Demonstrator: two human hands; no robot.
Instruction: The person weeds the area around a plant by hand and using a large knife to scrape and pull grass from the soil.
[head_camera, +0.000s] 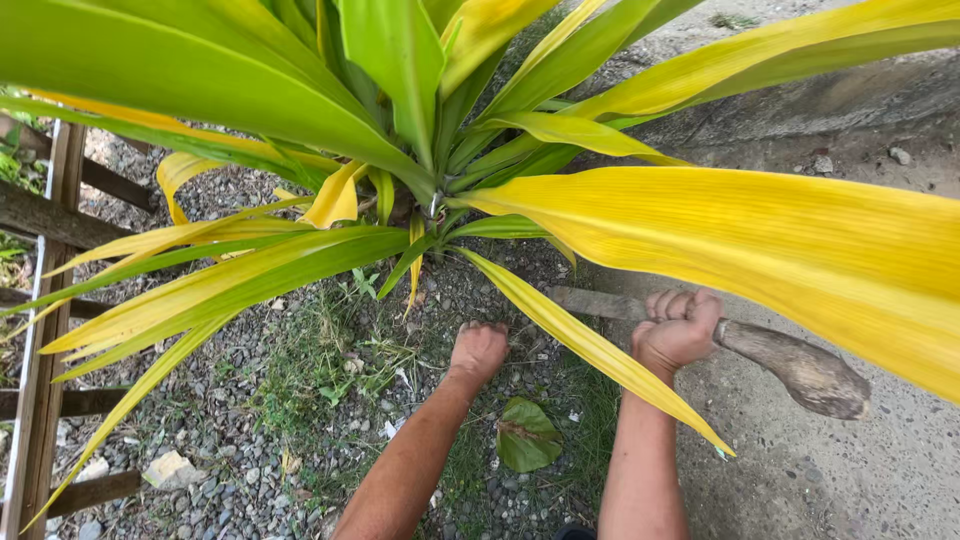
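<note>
Nearest the camera, two bare forearms reach down over gravelly ground, with a single broad green leaf (527, 435) lying flat on the stones between them. The left hand (478, 350) is balled tight low among the thin weeds (335, 355) at the foot of the plant; it looks clamped on a tuft, though what lies inside the fist is hidden. The right hand (678, 328) is wrapped, fingers curled shut, round the handle of a worn wooden-handled tool (790, 365) — its thick butt end juts out to the right, and the dull working end runs left under a long yellow leaf (590, 345) toward the plant's base, partly hidden. Judging from this, weeding here goes best with the tuft gripped close to the soil and drawn taut, the tool kept low and flat to the ground so it passes under the drooping leaves rather than through them, and its edge held well apart from the left knuckles. Beyond the hands rises the big plant (430, 190), its strap leaves fanning green and yellow. A wooden fence (50, 330) stands at the left — bare concrete ground (850, 480) spreads to the right.
</note>
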